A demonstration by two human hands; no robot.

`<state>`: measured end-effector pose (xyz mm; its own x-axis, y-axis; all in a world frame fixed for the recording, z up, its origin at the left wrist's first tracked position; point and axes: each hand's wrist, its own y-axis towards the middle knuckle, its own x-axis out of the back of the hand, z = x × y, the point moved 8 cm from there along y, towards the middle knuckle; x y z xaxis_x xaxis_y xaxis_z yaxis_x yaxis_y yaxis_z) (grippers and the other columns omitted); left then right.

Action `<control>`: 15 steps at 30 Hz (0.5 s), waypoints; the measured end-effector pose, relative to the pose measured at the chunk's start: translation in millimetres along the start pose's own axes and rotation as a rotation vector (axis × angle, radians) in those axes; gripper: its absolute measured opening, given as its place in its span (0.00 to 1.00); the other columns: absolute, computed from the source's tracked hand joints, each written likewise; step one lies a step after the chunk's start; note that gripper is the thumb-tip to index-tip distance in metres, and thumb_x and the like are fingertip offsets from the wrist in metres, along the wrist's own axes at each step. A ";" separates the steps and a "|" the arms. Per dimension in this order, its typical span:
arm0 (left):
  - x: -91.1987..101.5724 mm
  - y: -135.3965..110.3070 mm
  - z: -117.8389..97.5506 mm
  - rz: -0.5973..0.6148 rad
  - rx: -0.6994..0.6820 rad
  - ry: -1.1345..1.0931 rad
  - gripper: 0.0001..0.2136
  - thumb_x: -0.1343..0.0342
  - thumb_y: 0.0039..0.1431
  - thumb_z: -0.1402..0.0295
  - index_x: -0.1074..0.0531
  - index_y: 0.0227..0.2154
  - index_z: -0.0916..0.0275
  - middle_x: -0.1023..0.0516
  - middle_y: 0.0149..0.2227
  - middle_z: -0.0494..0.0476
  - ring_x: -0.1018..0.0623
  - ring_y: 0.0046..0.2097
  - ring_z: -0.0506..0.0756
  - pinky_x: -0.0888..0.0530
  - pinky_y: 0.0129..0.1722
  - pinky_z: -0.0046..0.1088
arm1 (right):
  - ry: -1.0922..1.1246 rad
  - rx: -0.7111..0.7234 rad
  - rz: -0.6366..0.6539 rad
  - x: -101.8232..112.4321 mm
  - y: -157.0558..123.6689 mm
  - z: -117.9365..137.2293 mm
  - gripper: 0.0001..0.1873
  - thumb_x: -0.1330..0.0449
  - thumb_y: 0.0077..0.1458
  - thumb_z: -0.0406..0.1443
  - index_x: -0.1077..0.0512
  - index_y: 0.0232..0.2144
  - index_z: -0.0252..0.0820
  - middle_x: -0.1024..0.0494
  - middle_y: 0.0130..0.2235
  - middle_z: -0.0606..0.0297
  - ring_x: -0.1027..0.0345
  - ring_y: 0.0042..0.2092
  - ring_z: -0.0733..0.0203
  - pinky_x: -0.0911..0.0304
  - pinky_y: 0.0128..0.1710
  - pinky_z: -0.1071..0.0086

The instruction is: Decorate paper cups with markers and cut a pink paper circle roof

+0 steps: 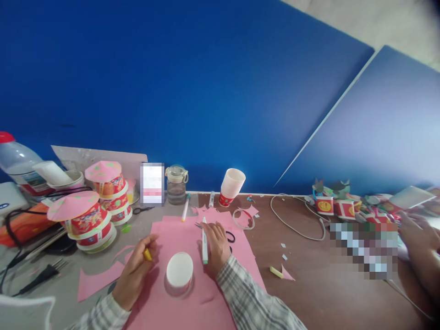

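My left hand (133,270) is closed on a small yellow cap (147,254) at the left edge of a pink paper sheet (178,302). My right hand (217,247) is closed round a white marker with a green tip (205,239), held upright over the sheet. Between my hands a white paper cup (179,273) stands upside down on the pink sheet. Black-handled scissors (229,236) lie partly hidden behind my right hand.
Stacked red cups with pink cone lids (90,215) stand at left, beside a water bottle (19,167) and black cables (30,275). A glass jar (176,184), a cup stack (231,185), a white cable (295,220) and decorated cups (335,204) lie further back. Another person's hand (417,243) works at right.
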<state>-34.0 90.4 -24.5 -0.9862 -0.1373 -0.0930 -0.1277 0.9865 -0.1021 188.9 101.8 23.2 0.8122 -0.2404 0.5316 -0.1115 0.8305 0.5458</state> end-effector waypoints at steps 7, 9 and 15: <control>-3.6 4.2 1.6 -0.095 0.038 -0.176 0.22 0.38 0.25 0.64 0.31 0.32 0.56 0.25 0.27 0.53 0.27 0.31 0.59 0.29 0.27 0.34 | 0.502 -0.249 -0.077 4.0 -3.0 -8.8 0.13 0.48 0.53 0.40 0.29 0.39 0.42 0.28 0.23 0.68 0.34 0.23 0.62 0.33 0.27 0.67; -5.8 4.0 3.7 -0.101 0.094 -0.262 0.22 0.36 0.24 0.64 0.31 0.31 0.58 0.24 0.27 0.54 0.26 0.28 0.58 0.29 0.21 0.32 | 0.637 -0.321 -0.088 0.6 -2.8 -12.3 0.12 0.47 0.53 0.40 0.31 0.36 0.41 0.33 0.18 0.73 0.38 0.19 0.65 0.36 0.22 0.71; -15.3 3.5 1.0 -0.029 0.131 -0.400 0.23 0.36 0.26 0.64 0.29 0.33 0.61 0.24 0.21 0.53 0.30 0.18 0.51 0.33 0.13 0.27 | 0.946 -0.436 0.003 -15.5 -1.6 -8.5 0.13 0.39 0.45 0.42 0.28 0.32 0.39 0.26 0.21 0.66 0.32 0.25 0.60 0.35 0.28 0.68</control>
<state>-19.2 95.9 -24.4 -0.8604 -0.2143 -0.4624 -0.1154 0.9656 -0.2329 181.4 108.5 8.6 0.9504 0.0976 -0.2953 -0.0504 0.9852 0.1636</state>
